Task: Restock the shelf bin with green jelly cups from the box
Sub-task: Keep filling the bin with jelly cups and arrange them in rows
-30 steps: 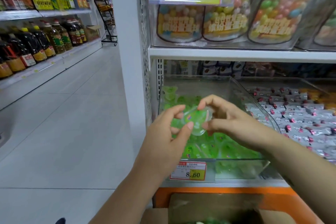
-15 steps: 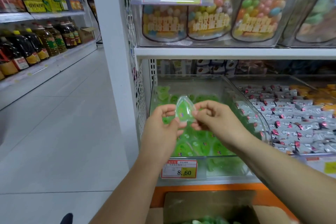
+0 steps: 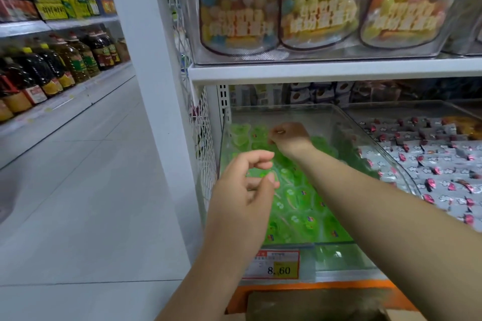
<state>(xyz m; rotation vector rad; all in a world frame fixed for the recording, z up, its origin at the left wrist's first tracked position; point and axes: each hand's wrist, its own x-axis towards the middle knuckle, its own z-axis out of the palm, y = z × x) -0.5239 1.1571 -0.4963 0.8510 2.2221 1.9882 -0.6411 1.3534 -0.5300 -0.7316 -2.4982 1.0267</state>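
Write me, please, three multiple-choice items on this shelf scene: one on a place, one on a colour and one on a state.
1. Where is the right hand?
A. out of view
B. inside the clear bin, over its far part
C. hanging at the person's side

2. What colour are the jelly cups in that bin?
A. red
B. blue
C. green

3. How is the left hand?
A. loosely curled, holding nothing
B. flat, fingers straight
C. a tight fist

Answers: 1 B, its forearm runs over the cups to the bin's back; 2 C, they show bright green; 3 A, thumb and fingers bend apart, nothing between.
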